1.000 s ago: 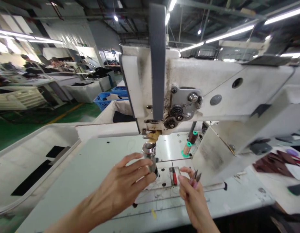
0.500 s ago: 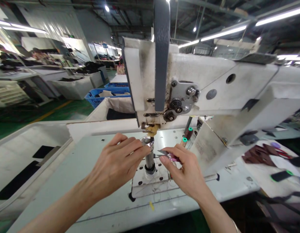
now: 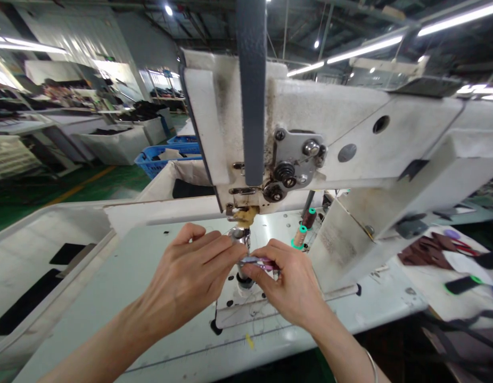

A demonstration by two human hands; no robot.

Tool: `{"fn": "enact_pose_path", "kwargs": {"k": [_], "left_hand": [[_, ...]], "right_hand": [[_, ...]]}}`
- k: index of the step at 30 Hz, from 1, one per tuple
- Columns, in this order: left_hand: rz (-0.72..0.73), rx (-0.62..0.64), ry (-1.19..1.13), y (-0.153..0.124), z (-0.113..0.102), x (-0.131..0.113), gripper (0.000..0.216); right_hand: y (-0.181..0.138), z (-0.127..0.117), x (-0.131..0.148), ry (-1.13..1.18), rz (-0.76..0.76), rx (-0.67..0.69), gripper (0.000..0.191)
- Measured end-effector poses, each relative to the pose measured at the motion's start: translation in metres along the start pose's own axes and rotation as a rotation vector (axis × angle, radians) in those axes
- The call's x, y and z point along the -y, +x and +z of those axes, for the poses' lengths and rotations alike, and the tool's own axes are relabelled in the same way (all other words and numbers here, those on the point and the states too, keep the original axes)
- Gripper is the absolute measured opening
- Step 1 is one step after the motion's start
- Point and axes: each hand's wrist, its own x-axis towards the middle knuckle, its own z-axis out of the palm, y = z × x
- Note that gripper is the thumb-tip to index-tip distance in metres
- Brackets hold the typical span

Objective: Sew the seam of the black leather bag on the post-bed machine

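My right hand (image 3: 290, 279) is closed around small thread snips (image 3: 265, 263) with pinkish-purple handles. Their blades look nearly together, pointing left at the fingertips of my left hand (image 3: 194, 266). That left hand is in a pinch beside the needle area; whatever lies between its fingers is hidden. Both hands are in front of a white sewing machine (image 3: 210, 127), around the metal post (image 3: 244, 282) under its needle. A yellowish piece (image 3: 246, 216) hangs just above the post. Loose thread lies on the plate below.
A pale table (image 3: 134, 287) with a printed ruler lies under the machine. White bins (image 3: 87, 213) with dark pieces stand left, and a blue basket (image 3: 150, 165) is behind. Thread spools (image 3: 300, 237) stand behind my right hand. Brown pieces (image 3: 424, 249) and a black spool (image 3: 462, 284) lie at right.
My right hand has moved left, bringing the snips to my left fingertips. The blades were apart and now look nearly together. My left hand keeps its pinch; the view has shifted slightly.
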Motion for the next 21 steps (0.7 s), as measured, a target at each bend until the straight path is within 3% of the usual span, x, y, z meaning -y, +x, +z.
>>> {"fn": "enact_pose_path", "kwargs": {"k": [6, 11, 16, 21], "left_hand": [[-0.094, -0.015, -0.078, -0.002, 0.001, -0.002, 0.022], [-0.155, -0.104, -0.201, -0.002, -0.002, -0.016, 0.024], [-0.235, -0.223, -0.289, -0.007, 0.001, -0.030, 0.025], [-0.371, -0.214, -0.387, -0.017, 0.011, -0.035, 0.019]], "right_hand": [[-0.002, -0.002, -0.020, 0.112, 0.012, 0.005, 0.020], [-0.006, 0.003, -0.020, 0.574, -0.103, -0.134, 0.022], [-0.009, 0.011, -0.007, 0.945, -0.009, 0.187, 0.039], [-0.003, 0.012, -0.012, 0.774, -0.024, 0.208, 0.018]]}}
